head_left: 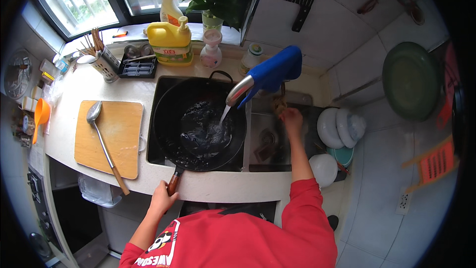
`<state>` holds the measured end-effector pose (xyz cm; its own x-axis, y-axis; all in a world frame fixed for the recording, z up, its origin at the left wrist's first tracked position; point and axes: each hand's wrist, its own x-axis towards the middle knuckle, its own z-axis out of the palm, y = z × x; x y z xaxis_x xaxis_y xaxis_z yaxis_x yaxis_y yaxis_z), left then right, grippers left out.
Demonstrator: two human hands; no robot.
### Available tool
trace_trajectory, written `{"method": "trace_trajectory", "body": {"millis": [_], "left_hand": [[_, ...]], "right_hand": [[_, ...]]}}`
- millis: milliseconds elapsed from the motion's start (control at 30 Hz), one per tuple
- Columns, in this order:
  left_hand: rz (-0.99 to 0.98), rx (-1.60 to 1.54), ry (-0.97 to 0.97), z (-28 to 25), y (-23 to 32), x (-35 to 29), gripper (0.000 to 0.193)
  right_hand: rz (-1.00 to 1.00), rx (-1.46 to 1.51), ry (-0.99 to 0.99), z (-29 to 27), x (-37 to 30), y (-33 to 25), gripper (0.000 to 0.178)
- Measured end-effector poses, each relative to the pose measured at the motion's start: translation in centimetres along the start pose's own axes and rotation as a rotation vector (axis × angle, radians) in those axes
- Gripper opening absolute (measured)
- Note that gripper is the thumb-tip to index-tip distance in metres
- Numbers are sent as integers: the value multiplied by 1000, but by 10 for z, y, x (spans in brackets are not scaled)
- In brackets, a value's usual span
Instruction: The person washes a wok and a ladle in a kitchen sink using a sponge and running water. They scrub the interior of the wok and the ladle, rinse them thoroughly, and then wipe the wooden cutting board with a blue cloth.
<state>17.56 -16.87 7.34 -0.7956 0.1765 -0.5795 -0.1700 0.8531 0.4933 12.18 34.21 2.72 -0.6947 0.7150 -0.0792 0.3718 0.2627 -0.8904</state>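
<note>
A large black wok (166, 134) rests over the left sink basin, water pooled in its bottom. From the metal faucet (241, 90), draped with a blue cloth (280, 69), a stream runs into it. My left hand (162, 198) is closed around the end of the wok's wooden handle (174, 182). Over the far part of the right sink basin (258, 161), my right hand (291, 118) is closed on a small brownish, rough-looking thing (279, 103). Its exact kind is unclear, and my fingers partly cover it.
Left of the wok, a ladle (105, 144) lies across a wooden cutting board (116, 134). Behind stand a yellow jug (170, 44), a spray bottle (168, 2) and a chopstick holder (105, 64). White bowls (331, 128) are stacked right of the sink, beside a white round dish (323, 169).
</note>
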Motion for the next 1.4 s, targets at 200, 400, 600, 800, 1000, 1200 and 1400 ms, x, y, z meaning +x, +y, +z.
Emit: {"method": "trace_trajectory", "body": {"millis": [200, 400, 600, 800, 1000, 1200, 1400], "left_hand": [[-110, 35, -19, 19, -17, -5, 36], [-145, -142, -166, 12, -28, 4, 38], [-417, -793, -740, 5, -58, 20, 25], [-275, -1063, -939, -8, -50, 10, 18], [-163, -989, -898, -15, -33, -8, 14], [-46, -1096, -908, -10, -42, -14, 53], [110, -1081, -871, 7, -53, -26, 51]], "right_hand": [[-354, -298, 148, 30, 49, -30, 23], [-214, -509, 68, 45, 129, -18, 25], [-377, -867, -256, 17, 62, -41, 18], [600, 48, -1513, 106, -238, -71, 47], [1128, 1065, -1432, 202, -347, -73, 45], [1017, 798, -1295, 198, -355, -89, 32], [873, 725, -1236, 191, -374, -76, 32]]}}
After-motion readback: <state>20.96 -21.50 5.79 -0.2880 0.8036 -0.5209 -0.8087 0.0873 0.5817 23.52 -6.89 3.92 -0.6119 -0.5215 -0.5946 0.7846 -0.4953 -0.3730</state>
